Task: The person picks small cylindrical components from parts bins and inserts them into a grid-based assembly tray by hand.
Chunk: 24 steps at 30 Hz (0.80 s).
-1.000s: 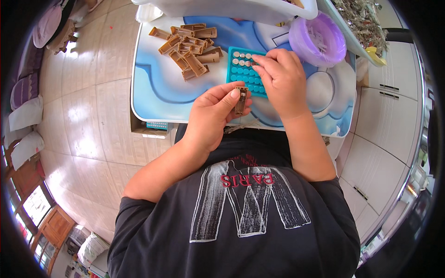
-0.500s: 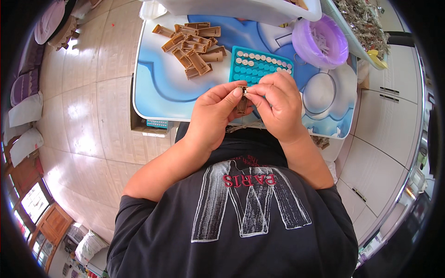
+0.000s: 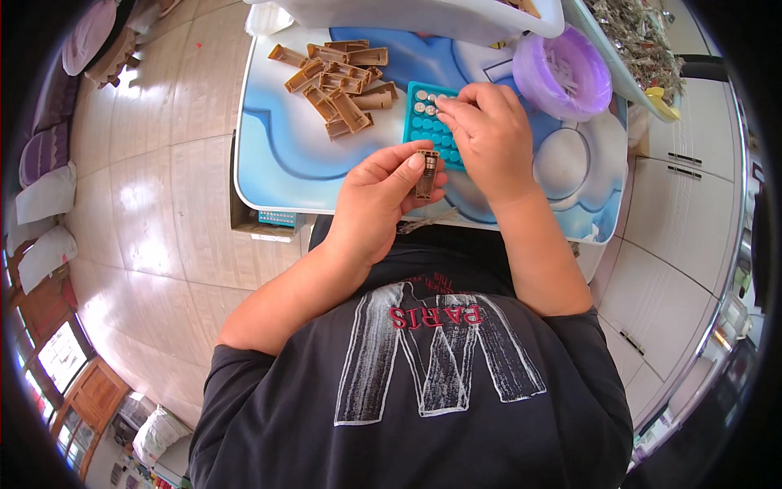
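My left hand is closed round a small brown plastic case, held upright near the table's front edge. Silvery round pieces that look like button cells show in the upper part of this case, under my thumb. Over the teal tray, the thumb and fingers of my right hand pinch together at a silver button cell. Rows of round pockets fill the tray, and several silver cells sit in its far rows. My right hand hides the tray's right part.
Several brown cases lie heaped at the table's far left. A purple bowl with pale pieces in it stands at the far right. Behind is a white bin; the blue-and-white table has a rounded front-left corner.
My right hand has moved from the case in my left hand, away from me to the tray. Silvery pieces now show inside the case. My left hand has stayed nearly in place.
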Each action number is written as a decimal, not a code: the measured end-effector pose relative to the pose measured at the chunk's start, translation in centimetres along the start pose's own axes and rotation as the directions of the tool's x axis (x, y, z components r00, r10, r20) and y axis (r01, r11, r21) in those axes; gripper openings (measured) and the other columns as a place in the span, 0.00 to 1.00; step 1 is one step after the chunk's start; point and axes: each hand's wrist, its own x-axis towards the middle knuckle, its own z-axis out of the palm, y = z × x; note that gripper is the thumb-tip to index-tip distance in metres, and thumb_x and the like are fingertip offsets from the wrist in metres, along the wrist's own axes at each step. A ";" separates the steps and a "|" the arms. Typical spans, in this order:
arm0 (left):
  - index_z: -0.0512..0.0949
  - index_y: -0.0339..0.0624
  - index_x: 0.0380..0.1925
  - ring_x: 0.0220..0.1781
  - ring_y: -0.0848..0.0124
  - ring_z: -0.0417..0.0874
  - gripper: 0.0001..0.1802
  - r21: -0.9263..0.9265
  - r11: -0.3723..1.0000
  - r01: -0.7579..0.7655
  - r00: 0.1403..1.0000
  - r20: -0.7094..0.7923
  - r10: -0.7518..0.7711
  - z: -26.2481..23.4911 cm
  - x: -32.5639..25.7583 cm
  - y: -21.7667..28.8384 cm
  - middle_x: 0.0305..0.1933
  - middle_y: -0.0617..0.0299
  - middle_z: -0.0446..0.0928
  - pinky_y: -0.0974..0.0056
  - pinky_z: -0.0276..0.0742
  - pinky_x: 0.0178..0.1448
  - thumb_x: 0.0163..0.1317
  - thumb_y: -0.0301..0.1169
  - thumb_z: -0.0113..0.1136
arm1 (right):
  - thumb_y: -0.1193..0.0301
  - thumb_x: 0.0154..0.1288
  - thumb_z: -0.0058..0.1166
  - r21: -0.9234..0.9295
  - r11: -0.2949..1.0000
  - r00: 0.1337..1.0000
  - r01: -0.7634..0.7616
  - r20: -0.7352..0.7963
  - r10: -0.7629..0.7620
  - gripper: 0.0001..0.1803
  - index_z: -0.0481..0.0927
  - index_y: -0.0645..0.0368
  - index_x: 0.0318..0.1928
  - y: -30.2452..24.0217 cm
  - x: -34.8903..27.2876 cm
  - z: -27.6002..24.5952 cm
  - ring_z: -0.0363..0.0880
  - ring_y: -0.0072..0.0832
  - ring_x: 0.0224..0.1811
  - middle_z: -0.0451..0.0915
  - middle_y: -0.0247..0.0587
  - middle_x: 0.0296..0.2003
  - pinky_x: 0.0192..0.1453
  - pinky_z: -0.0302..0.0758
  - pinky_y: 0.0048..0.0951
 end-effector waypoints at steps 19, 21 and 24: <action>0.72 0.31 0.50 0.39 0.72 0.80 0.15 -0.031 0.999 -0.009 1.000 -0.025 0.008 0.2 0.0 -0.3 0.40 0.59 0.78 0.65 0.79 0.49 0.69 0.31 0.49 | 0.77 0.43 0.63 0.277 0.961 1.000 -0.012 0.022 0.006 0.08 0.77 0.58 0.26 -3.2 -2.0 -1.8 0.72 0.35 0.33 0.75 0.35 0.28 0.36 0.71 0.34; 0.72 0.31 0.49 0.38 0.72 0.80 0.15 -0.015 1.000 -0.013 0.999 -0.045 0.012 0.3 0.0 -0.3 0.39 0.59 0.78 0.66 0.78 0.49 0.69 0.31 0.49 | 0.77 0.44 0.63 0.307 0.951 0.998 -0.028 0.055 0.012 0.08 0.77 0.59 0.27 -3.3 -2.1 -1.6 0.72 0.36 0.33 0.75 0.35 0.28 0.36 0.71 0.34; 0.73 0.31 0.48 0.39 0.73 0.79 0.14 -0.038 0.999 -0.020 0.998 -0.056 0.018 0.2 0.0 -0.4 0.39 0.59 0.78 0.66 0.78 0.49 0.68 0.31 0.49 | 0.77 0.46 0.61 0.302 0.953 0.999 -0.035 0.050 0.021 0.07 0.77 0.59 0.28 -3.5 -2.1 -1.4 0.72 0.36 0.33 0.75 0.36 0.28 0.36 0.71 0.34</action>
